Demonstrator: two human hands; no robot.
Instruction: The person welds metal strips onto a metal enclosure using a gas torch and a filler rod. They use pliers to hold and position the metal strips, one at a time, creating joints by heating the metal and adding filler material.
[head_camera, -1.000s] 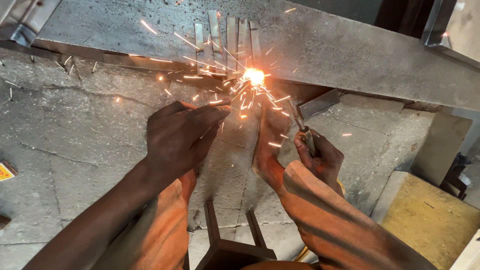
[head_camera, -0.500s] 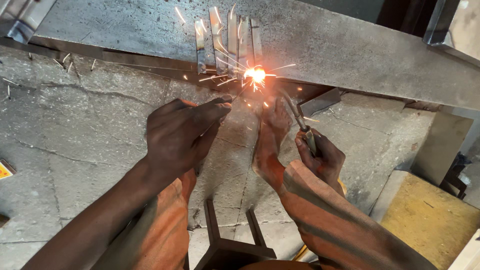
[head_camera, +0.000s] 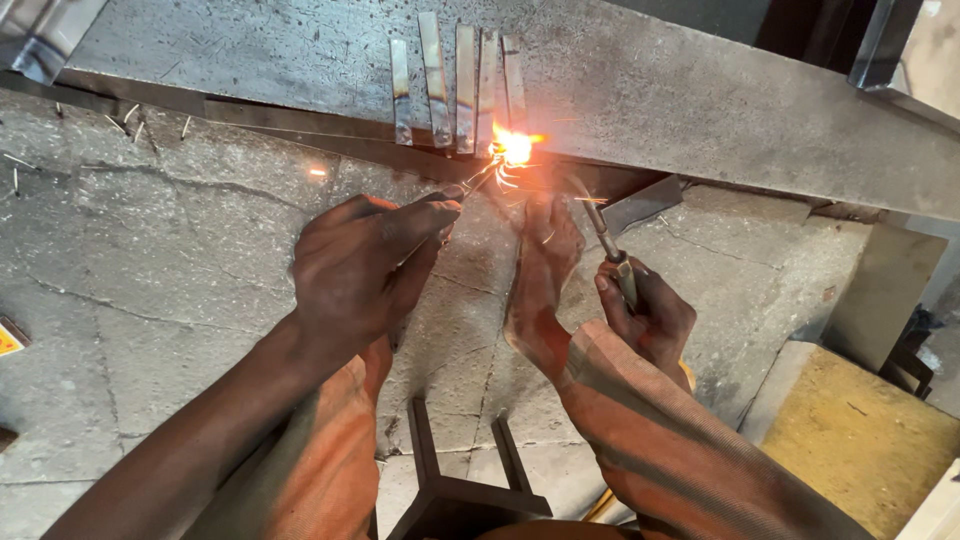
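My left hand pinches a thin metal rod whose far end reaches a bright orange welding glare. The glare sits at the near edge of a big grey steel plate, just below several flat metal strips lying side by side on it. My right hand is closed around a slim welding tool that points up toward the glare. Between the hands a bare foot rests on the concrete, toes toward the plate.
Cracked concrete floor with small metal scraps lies to the left. A dark metal stool frame stands under me. A yellow slab is at the right, and an angled steel offcut lies near the plate's edge.
The shower of flying sparks has died down to a compact glare. Both hands and the foot stay almost where they were.
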